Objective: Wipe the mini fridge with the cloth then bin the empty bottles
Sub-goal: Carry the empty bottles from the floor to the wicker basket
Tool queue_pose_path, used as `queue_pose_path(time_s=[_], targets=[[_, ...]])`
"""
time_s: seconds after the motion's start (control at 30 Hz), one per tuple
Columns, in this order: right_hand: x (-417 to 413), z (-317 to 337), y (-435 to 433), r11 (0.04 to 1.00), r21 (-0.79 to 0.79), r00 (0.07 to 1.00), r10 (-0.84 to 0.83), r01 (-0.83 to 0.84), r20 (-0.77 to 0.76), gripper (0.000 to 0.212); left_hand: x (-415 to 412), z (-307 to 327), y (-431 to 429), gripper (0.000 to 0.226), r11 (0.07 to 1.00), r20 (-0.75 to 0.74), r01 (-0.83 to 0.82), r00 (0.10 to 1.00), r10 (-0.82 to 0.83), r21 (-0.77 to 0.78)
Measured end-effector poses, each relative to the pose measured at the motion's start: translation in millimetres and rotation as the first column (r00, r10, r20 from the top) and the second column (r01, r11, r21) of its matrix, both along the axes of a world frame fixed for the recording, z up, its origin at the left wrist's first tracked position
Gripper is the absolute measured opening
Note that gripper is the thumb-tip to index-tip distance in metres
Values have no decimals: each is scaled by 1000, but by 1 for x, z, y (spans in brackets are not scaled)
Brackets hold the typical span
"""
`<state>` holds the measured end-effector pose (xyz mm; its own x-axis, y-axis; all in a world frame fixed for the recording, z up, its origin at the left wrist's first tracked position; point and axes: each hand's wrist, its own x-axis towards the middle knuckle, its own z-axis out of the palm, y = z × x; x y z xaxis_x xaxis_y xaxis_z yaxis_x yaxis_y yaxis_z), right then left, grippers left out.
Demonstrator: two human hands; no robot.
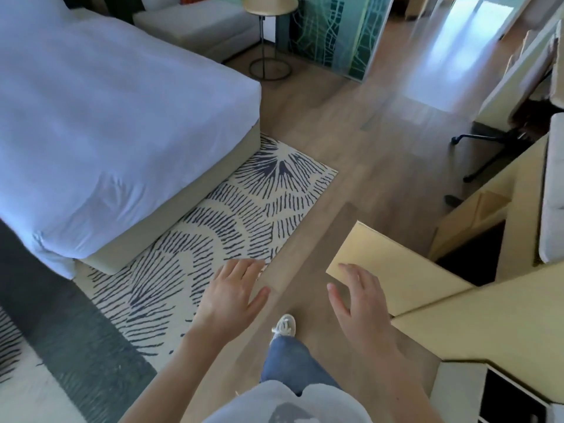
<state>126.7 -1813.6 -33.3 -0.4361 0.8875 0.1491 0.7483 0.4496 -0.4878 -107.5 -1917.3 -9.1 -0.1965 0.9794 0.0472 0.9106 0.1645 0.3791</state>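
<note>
My left hand (233, 296) and my right hand (360, 300) are both held out low in front of me, fingers spread, with nothing in either. They hang over the wood floor beside a pale yellow cabinet door (387, 264) that stands swung open at my right. A dark opening (476, 254) shows in the cabinet behind that door; what is inside is hidden. No cloth, bottle or bin is in sight. My foot in a white shoe (285, 326) is on the floor between my hands.
A bed with a white sheet (106, 117) fills the left. A patterned rug (229, 227) lies beside it. A round side table (270, 13) and a grey sofa stand at the back. An office chair base (494, 154) is at the right, by the cabinet run (488, 325).
</note>
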Motion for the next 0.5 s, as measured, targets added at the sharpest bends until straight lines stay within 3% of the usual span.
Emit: queue_pose_path(time_s=[0.27,0.5], targets=[[-89,45,200,998,33,997,63,-62,-49,45,-89,43,200,54,999,-29,-5,1000,6,43],[-141,18,325,999,35,998,-38,40,-50,50,-156,14,342,57,999,-20,34,999,-34,-25]])
